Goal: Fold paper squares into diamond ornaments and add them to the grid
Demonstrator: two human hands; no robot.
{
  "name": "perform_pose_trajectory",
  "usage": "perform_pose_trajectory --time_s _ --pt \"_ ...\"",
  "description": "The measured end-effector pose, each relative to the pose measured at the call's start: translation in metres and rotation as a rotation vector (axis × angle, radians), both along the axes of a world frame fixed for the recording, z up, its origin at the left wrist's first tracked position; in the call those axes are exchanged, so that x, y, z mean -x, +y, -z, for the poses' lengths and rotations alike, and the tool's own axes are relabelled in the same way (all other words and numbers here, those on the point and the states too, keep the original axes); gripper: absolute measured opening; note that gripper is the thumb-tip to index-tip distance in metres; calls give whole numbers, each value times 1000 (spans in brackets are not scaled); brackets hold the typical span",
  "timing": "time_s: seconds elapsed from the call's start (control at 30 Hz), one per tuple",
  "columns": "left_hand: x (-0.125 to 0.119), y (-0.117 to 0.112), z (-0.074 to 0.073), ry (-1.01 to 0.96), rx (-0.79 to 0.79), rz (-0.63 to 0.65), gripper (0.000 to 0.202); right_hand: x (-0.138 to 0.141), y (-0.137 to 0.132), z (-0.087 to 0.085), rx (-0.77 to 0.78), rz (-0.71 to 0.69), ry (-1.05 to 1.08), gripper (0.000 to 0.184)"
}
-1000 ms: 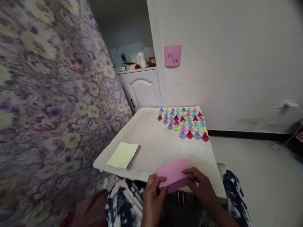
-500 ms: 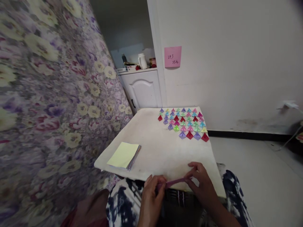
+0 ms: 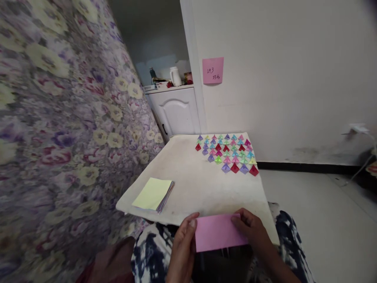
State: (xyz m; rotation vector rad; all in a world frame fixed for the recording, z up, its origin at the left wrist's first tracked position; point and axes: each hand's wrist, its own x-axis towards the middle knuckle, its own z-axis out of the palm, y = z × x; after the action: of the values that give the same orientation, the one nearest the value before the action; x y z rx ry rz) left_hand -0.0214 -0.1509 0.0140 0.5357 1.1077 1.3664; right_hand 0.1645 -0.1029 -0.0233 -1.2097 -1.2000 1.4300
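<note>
A pink sheet of paper (image 3: pixel 219 232), now a flat oblong facing me, spans the space between my two hands at the table's near edge. My left hand (image 3: pixel 185 243) pinches its left end, thumb on the near face. On the right end, my right hand (image 3: pixel 251 228) grips the upper corner between thumb and fingers. Whether the sheet is a folded square cannot be made out for sure. Left of my hands lies a stack of coloured paper (image 3: pixel 153 193) with a pale yellow sheet on top. Several folded paper pieces (image 3: pixel 226 149) in many colours stand in rows at the far right.
The cream-covered table (image 3: pixel 188 173) ends just before my lap. A floral curtain (image 3: pixel 73 137) hangs along the left. Behind stand a white cabinet (image 3: pixel 178 112) with a white jug (image 3: pixel 175 76) on it and a wall bearing a pink note (image 3: pixel 213 70).
The pink paper, seen nearly edge-on before, has turned so its broad face shows. Both hands have shifted their grip to its ends. The view has moved slightly.
</note>
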Motion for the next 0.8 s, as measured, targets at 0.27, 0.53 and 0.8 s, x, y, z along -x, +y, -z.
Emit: perform_pose_trajectory --time_s 0.27,0.53,0.8 --pt "-13 -6 -1 -162 -15 131 28 7 0 -2 -2 48 53 23" --pt "-3 4 6 -30 -25 68 25 -2 2 3 -37 -200 19 17" --pt "-16 3 2 -210 -101 37 25 28 -12 18 41 -123 195 23"
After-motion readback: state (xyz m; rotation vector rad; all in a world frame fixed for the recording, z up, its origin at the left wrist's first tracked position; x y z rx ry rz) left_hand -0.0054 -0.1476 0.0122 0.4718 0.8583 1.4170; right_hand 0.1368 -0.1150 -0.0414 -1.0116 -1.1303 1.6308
